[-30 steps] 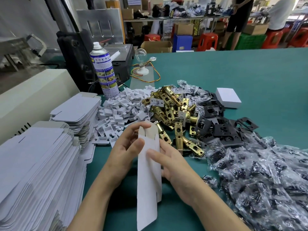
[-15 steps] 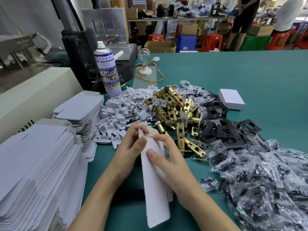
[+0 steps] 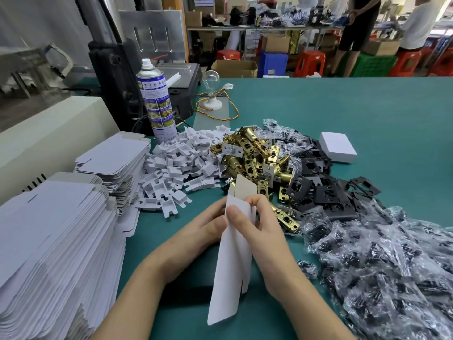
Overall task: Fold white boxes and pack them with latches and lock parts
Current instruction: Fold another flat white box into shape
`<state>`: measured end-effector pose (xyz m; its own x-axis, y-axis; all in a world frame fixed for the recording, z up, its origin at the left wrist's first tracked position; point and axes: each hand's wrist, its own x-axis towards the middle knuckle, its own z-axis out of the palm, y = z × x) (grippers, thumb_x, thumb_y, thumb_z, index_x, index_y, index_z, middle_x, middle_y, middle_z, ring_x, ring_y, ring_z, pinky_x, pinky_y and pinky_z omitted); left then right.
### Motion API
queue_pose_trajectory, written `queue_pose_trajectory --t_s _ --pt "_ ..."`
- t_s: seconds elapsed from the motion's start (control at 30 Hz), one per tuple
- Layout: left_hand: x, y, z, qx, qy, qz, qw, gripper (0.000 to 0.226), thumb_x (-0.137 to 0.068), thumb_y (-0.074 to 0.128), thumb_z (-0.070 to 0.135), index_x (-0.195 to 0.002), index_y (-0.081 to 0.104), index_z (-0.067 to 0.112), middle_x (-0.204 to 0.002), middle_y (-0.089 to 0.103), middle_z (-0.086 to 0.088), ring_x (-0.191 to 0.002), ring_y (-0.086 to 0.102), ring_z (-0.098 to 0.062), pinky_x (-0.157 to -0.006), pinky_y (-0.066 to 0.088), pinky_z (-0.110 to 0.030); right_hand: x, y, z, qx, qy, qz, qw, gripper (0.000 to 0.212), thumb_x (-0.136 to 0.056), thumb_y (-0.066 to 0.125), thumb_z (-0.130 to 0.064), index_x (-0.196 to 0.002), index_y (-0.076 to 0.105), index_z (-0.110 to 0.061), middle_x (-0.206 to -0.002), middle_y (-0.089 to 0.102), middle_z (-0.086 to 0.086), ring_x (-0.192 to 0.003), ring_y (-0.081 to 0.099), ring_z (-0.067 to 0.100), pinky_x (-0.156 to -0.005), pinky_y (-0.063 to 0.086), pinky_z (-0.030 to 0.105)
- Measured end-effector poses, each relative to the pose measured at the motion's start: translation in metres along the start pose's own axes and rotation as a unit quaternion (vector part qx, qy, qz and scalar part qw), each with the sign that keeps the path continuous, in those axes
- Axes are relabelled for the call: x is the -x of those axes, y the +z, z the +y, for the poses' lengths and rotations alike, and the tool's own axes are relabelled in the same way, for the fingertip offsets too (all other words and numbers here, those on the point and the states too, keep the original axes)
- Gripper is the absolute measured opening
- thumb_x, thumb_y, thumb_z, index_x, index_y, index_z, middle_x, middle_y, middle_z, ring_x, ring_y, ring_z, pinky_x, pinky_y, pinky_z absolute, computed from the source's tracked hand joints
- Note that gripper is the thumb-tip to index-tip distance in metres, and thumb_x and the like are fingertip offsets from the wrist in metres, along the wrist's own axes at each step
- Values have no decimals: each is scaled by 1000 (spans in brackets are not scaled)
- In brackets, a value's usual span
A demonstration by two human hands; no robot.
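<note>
A flat white box blank point(image 3: 230, 266) stands on edge between my hands above the green table point(image 3: 343, 114), partly folded along its length. My left hand point(image 3: 203, 229) holds its left side, the fingers hidden behind the card. My right hand point(image 3: 257, 231) pinches the upper part, thumb on the near face and fingers curled over the top. Just beyond lies a pile of brass latches point(image 3: 255, 158), with black lock plates point(image 3: 318, 190) to their right and white plastic inserts point(image 3: 181, 165) to their left.
Stacks of flat box blanks point(image 3: 49, 253) fill the left side. A folded white box point(image 3: 337, 147) sits at the right of the parts. Bagged dark parts point(image 3: 382, 266) heap at the right. A spray can point(image 3: 157, 99) and a machine point(image 3: 117, 77) stand behind. People stand in the background.
The blank has been pressed narrower and turned more edge-on between my hands. My right fingers have curled over its top end; both hands stay at the same spot.
</note>
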<state>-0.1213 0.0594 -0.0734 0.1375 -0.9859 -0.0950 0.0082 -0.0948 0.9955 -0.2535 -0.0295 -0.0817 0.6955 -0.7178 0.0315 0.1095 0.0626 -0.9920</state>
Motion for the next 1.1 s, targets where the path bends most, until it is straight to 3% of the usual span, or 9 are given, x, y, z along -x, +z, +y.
queue_pose_trajectory --t_s 0.13,0.47,0.53,0.63,0.73,0.83,0.9,0.97,1.1 --pt "7 1 -4 59 -24 -56 996 106 -76 79 71 -161 32 28 -158 54 1 -144 54 -23 -107 50 -33 0 -1 -2 5 -11 3 1000 46 -72 76 -66 -87 53 -29 -92 57 5 -82 57 17 -73 50 37" --pt "5 -6 -6 83 -20 -68 994 118 -71 85 70 -165 21 37 -152 57 -11 -138 56 -40 -113 47 -55 -1 -5 -8 -13 -53 -37 998 41 -74 78 -60 -81 47 -33 -76 58 -2 -71 56 17 -58 47 31" --pt "5 -7 -7 91 -20 -58 994 110 -74 86 65 -163 29 34 -150 58 -17 -135 57 -45 -111 48 -58 -2 -9 -9 -8 -75 -28 997 35 -78 76 -54 -77 47 -34 -73 57 -6 -70 54 12 -58 46 26" --pt "5 -10 -6 89 -16 -24 996 82 -75 86 63 -147 56 37 -142 66 -8 -128 66 -31 -99 56 -41 -3 -13 -10 -7 -100 -19 995 31 -82 75 -45 -77 48 -31 -73 55 -9 -69 53 6 -61 45 17" --pt "4 -10 -6 102 -17 23 994 57 -76 87 57 -127 71 38 -130 74 -5 -114 73 -24 -88 59 -33 -5 -14 -10 -51 -83 -13 995 27 -87 75 -29 -101 53 -28 -86 71 -4 -77 65 15 -65 55 26" --pt "3 -8 -4 133 -20 67 989 37 -80 79 49 -115 76 38 -117 79 -5 -98 77 -20 -76 61 -31 -6 -15 -9 -91 -63 1 994 59 -89 72 -24 -137 39 -32 -114 77 5 -101 74 21 -79 60 30" --pt "2 -7 -2 148 -4 97 984 31 -84 79 47 -113 77 37 -114 79 -6 -95 78 -20 -74 62 -30 -7 -14 -8 -80 -43 12 996 67 -87 74 -30 -143 37 -32 -120 76 -1 -111 71 17 -86 59 28" --pt "1 -7 0 156 18 133 979 28 -85 82 46 -110 78 35 -114 80 -8 -95 78 -20 -73 62 -30 -7 -14 -6 -45 -18 25 999 61 -83 77 -38 -137 50 -31 -119 75 -5 -114 70 12 -92 57 30" --pt "0 -5 1 142 39 178 973 31 -78 80 44 -108 79 33 -115 80 -8 -96 79 -22 -74 62 -30 -6 -11 -3 -15 -15 -1 1000 18 -93 75 -30 -110 76 -28 -113 78 -3 -106 73 16 -90 60 31"
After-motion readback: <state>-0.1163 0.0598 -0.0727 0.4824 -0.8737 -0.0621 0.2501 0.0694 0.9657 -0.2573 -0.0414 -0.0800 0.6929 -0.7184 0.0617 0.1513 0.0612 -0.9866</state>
